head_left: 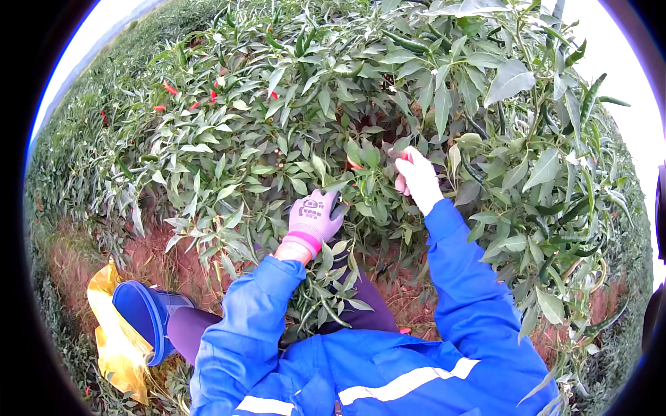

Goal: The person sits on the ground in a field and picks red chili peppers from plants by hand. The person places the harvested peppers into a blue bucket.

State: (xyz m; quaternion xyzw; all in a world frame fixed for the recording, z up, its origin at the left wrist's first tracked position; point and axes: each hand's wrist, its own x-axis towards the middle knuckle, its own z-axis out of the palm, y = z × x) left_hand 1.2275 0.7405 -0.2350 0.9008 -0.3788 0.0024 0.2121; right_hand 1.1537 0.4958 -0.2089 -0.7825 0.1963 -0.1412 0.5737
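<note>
My left hand [314,217], in a light purple knit glove with dark print and a pink cuff, reaches into a chili pepper plant [250,151]. Its thumb and forefinger are apart among the leaves, and the other fingertips are hidden. My right hand [418,178], in a pale glove with pinkish fingers, is to the right, with its fingers curled in the foliage. Something reddish shows at its fingertips; whether that is a pepper or the glove is unclear. Between the hands, a red chili pepper [355,163] shows partly behind leaves.
A blue bucket [156,317] lies tilted beside my knee at lower left, against a yellow plastic sack [117,343]. More red peppers [170,88] show at upper left. Tall stems with green peppers [408,42] rise on the right. Reddish soil [166,260] lies below the plants.
</note>
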